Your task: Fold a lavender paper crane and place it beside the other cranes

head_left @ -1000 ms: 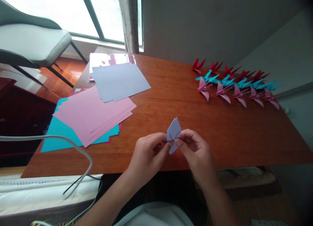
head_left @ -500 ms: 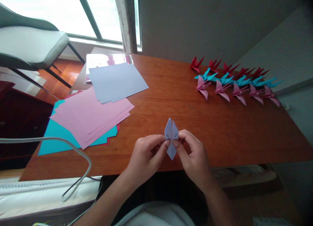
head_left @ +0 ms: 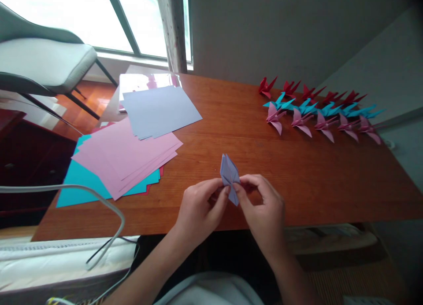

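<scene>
A small folded piece of lavender origami paper is pinched between both hands above the front part of the wooden table. It is a narrow diamond, tilted with its upper points leaning left. My left hand is closed on its left side, thumb at the lower middle. My right hand grips the right side, its thumb close to the other thumb. The curled fingertips behind the paper are partly hidden.
Lavender sheets overlap pink sheets and blue sheets on the left. Red cranes, blue cranes and pink cranes stand in rows at the back right. A white cable curves over the left front edge.
The folded lavender paper has tilted, its upper points swinging left and drawing closer together. Both hands still hold it, with thumbs slightly higher. The view has shifted a little.
</scene>
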{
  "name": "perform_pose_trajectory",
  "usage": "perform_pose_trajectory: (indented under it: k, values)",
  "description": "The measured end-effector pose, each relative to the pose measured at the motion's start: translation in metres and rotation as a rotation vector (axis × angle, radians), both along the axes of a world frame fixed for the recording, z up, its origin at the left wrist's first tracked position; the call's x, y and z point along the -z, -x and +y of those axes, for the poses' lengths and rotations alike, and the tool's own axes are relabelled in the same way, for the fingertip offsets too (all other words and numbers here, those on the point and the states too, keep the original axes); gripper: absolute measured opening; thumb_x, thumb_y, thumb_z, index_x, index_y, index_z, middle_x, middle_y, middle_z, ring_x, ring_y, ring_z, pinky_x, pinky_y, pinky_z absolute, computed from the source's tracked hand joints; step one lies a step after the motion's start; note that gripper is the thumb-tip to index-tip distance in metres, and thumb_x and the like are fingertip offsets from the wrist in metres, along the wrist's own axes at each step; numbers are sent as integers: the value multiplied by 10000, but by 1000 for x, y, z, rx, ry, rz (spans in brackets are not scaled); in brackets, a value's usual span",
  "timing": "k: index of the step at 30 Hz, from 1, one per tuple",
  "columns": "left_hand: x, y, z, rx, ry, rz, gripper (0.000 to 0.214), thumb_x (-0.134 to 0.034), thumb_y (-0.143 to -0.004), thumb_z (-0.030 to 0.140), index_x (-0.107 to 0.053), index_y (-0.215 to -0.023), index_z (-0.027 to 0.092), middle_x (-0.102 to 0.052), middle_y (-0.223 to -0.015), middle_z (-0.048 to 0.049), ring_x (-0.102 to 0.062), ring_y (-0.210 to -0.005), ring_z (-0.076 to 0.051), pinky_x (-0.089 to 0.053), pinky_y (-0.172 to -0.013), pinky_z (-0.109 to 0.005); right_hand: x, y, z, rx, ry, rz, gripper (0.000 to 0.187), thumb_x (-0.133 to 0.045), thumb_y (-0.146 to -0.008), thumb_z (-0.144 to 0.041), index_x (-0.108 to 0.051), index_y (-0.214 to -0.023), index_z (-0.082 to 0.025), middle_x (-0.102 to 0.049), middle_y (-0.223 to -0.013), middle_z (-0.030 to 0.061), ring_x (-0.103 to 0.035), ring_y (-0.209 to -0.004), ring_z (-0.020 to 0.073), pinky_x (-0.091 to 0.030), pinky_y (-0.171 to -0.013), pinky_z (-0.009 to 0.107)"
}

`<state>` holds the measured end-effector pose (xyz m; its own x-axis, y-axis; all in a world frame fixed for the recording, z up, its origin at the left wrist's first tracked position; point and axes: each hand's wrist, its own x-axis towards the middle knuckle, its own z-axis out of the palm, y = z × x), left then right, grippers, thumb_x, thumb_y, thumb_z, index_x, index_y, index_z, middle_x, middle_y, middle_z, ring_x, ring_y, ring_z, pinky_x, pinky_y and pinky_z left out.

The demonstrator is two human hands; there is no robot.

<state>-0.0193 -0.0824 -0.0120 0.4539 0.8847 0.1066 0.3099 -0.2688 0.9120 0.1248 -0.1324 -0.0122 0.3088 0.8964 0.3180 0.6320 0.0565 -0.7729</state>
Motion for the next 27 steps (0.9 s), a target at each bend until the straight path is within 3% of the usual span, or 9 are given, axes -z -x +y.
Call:
perform_pose_trajectory:
  k: [6, 12, 14, 19, 27]
  values:
    - [-2, 1, 0, -5, 14, -24, 196, -551, -945, 226, -664, -803, 152, -590, -625, 18, -486, -535, -88, -363, -535, -198, 0, 3, -1, 21, -59, -85, 83, -648, -902, -164, -631, -944, -233, -694, -856, 23, -643, -773, 181, -526, -715, 321]
    - [-1, 0, -1, -41, 38, -27, 184, -560, -923, 208, -672, -796, 137, -596, -619, 14, -505, -528, -87, -370, -531, -196, -2, 2, 3, -43, -15, 45, 70, -632, -904, -161, -647, -913, -228, -693, -1020, 58, -642, -917, 201, -530, -729, 331]
    - [1, 0, -1, -54, 33, -23, 178, -564, -918, 199, -674, -793, 136, -581, -603, 24, -485, -508, -79, -356, -515, -192, -3, 3, 3, -9, -44, -29, 47, -641, -898, -173, -654, -907, -218, -668, -1035, 73, -631, -927, 210, -528, -747, 347]
    - [4, 1, -3, -53, -16, -9, 161, -568, -927, 183, -677, -818, 137, -586, -619, 29, -487, -522, -72, -363, -541, -187, -2, 8, 4, 23, -147, -309, 79, -646, -886, -117, -630, -897, -193, -670, -851, 61, -610, -839, 213, -506, -780, 367]
    - [7, 2, -3, -50, -52, -11, 157, -549, -939, 165, -666, -836, 145, -627, -677, 10, -537, -576, -89, -390, -589, -203, 0, 12, 4, -33, -176, -411, 143, -630, -899, -77, -666, -981, -189, -689, -871, 74, -644, -821, 203, -521, -773, 338]
